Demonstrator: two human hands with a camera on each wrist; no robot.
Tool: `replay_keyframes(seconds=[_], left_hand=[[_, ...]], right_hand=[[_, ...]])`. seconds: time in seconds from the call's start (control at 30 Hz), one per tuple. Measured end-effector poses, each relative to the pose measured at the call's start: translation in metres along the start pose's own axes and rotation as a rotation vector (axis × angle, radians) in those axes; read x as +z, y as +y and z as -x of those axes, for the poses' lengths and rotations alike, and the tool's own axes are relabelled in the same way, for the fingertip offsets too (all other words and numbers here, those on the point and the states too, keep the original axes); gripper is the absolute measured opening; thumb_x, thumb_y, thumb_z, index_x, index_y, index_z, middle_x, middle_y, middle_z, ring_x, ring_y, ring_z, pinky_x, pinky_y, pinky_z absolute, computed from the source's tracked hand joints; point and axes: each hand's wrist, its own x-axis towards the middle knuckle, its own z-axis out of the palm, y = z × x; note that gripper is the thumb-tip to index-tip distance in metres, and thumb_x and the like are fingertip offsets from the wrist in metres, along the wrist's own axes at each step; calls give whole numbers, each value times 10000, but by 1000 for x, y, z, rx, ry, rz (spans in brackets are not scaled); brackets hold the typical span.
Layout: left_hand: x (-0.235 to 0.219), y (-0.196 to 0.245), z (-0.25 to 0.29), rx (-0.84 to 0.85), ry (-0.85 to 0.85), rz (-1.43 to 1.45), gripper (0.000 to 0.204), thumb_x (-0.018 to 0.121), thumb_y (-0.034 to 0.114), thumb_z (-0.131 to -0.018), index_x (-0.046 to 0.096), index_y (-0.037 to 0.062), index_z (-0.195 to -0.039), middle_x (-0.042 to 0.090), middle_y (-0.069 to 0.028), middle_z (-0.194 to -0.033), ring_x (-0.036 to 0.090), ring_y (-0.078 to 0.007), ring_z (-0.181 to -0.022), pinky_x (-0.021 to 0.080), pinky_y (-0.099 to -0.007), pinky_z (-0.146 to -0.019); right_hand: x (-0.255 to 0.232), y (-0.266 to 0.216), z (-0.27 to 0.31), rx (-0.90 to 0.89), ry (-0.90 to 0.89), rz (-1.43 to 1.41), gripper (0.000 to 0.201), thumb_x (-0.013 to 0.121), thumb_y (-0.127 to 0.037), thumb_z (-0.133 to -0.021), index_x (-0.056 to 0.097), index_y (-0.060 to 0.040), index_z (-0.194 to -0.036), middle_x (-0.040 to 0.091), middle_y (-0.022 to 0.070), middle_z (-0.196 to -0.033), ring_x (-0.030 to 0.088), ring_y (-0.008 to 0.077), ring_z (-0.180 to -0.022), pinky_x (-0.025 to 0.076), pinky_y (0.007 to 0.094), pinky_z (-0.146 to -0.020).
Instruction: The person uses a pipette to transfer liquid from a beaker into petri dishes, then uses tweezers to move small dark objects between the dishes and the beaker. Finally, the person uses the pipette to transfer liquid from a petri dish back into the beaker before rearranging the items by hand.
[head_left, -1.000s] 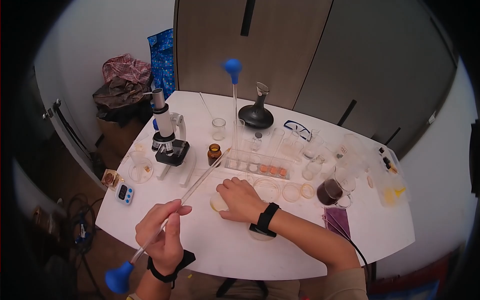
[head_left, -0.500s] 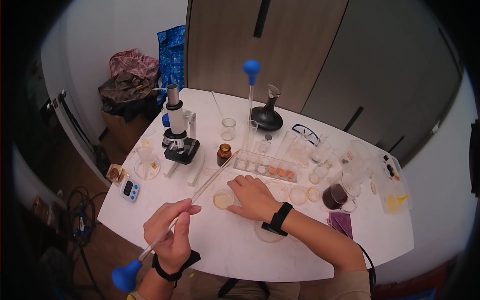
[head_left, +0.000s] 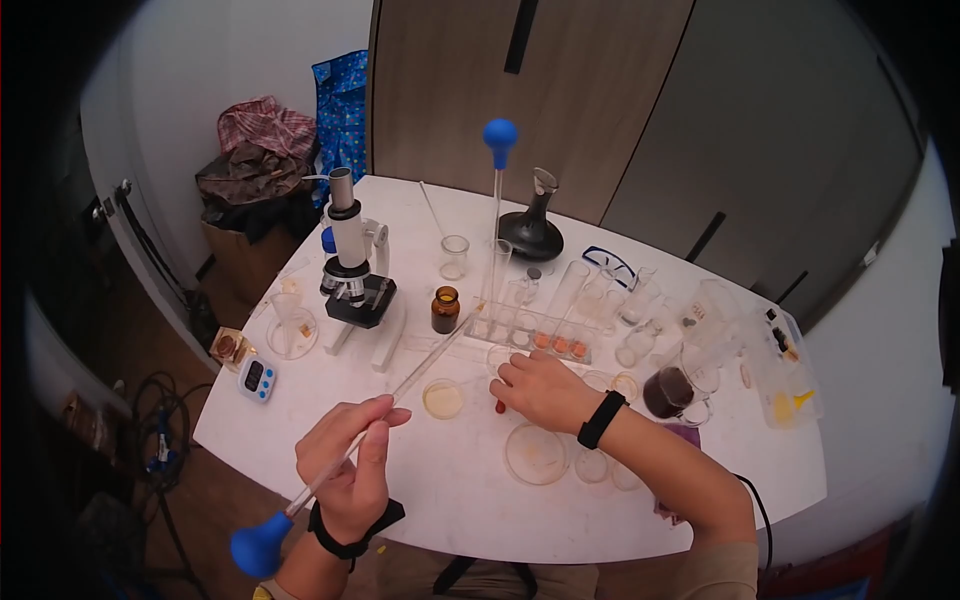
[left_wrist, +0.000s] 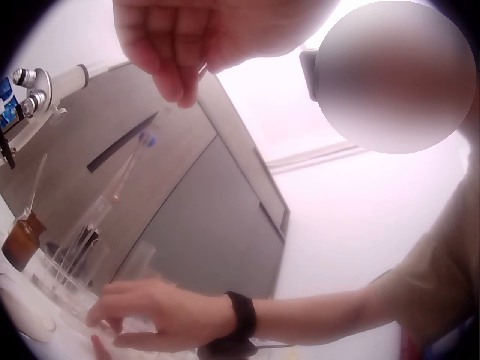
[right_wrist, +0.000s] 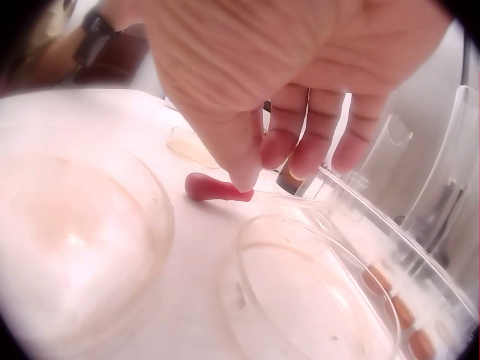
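Observation:
My left hand [head_left: 345, 460] grips a long glass pipette [head_left: 424, 366] with a blue rubber bulb [head_left: 262, 545], its tip slanting up toward the test tube rack. My right hand [head_left: 545, 392] reaches down over the table, palm down. Below its fingers lies a dropper with a red rubber bulb [right_wrist: 210, 187]; the thumb tip overlaps the bulb's neck in the right wrist view. Thumb and index finger [left_wrist: 112, 306] stand apart in the left wrist view. A small dish of yellowish stuff [head_left: 443, 398] sits between the hands. A larger petri dish [head_left: 536, 453] lies nearer me.
A clear rack [head_left: 470, 328] holds tubes and orange discs. Left of it stand a brown bottle [head_left: 445, 312] and a microscope [head_left: 352, 250]; behind is a dark-filled flask [head_left: 530, 235]. A jug of dark liquid [head_left: 668, 390] and more glassware crowd the right. A timer [head_left: 257, 380] lies far left.
My right hand has left the yellowish dish and moved right to the red-bulbed dropper, uncovering the larger petri dish. The left hand keeps its hold on the pipette.

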Motion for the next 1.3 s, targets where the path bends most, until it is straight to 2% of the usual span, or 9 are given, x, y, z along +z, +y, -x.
replay_keyframes(seconds=[0.47,0.67,0.83,0.87,0.9,0.93,0.97,1.17,1.3], left_hand=[[28,20,-9,103,-86,0,201,543,-10,-907,657,-58,-1066,711,-177,-807,675,-219,-740,504,-288,-689],[87,46,-20,210,-188,97,172,619,-11,-854,682,-50,-1010,733,-147,-826,688,-251,-700,527,-307,-657],[149,70,-28,267,-357,209,217,649,-1,-848,671,-23,-1062,731,-124,-861,676,-270,-707,516,-324,-647],[151,79,-29,140,-526,165,293,621,75,-903,623,-1,-1186,694,-124,-1036,668,-240,-890,513,-310,-740],[154,80,-25,142,-533,167,293,621,75,-903,623,-1,-1186,694,-124,-1036,668,-240,-890,513,-310,-740],[172,92,-13,180,-529,175,291,628,84,-891,627,6,-1171,689,-120,-1014,663,-243,-875,510,-314,-728],[129,63,-10,218,-523,183,289,634,92,-878,631,13,-1157,685,-116,-992,658,-245,-860,508,-318,-716],[211,95,-33,439,-487,228,278,673,144,-804,653,55,-1067,658,-90,-860,629,-262,-770,491,-345,-646],[253,105,-41,571,-475,256,272,699,178,-755,668,83,-1007,641,-74,-773,610,-273,-710,480,-362,-599]], right_hand=[[-77,-44,62,191,286,-90,263,759,-184,-785,658,-63,-996,564,33,-798,560,215,-777,455,340,-665],[-131,-92,103,224,576,-58,337,741,-188,-791,672,-26,-1078,552,28,-805,549,188,-716,456,311,-624],[-171,-112,107,208,853,-14,503,838,-257,-682,699,-23,-1104,522,11,-779,539,181,-695,466,280,-584],[-178,-106,109,220,858,-10,503,838,-257,-682,699,-23,-1104,522,11,-779,539,181,-695,466,280,-584],[-186,-98,110,229,830,-14,521,837,-252,-663,697,-21,-1108,535,16,-797,545,182,-697,469,284,-585],[-193,-90,112,234,802,-19,539,835,-248,-644,695,-19,-1111,548,20,-816,551,184,-699,473,287,-586],[-196,-84,113,234,804,-17,539,835,-248,-644,695,-19,-1111,548,20,-816,551,184,-699,473,287,-586],[-201,-50,134,152,657,89,357,789,-147,-637,674,-30,-955,614,45,-834,570,193,-691,469,304,-579],[-217,-46,156,200,632,12,359,811,-229,-592,629,-73,-859,539,6,-742,542,169,-694,445,305,-562]])
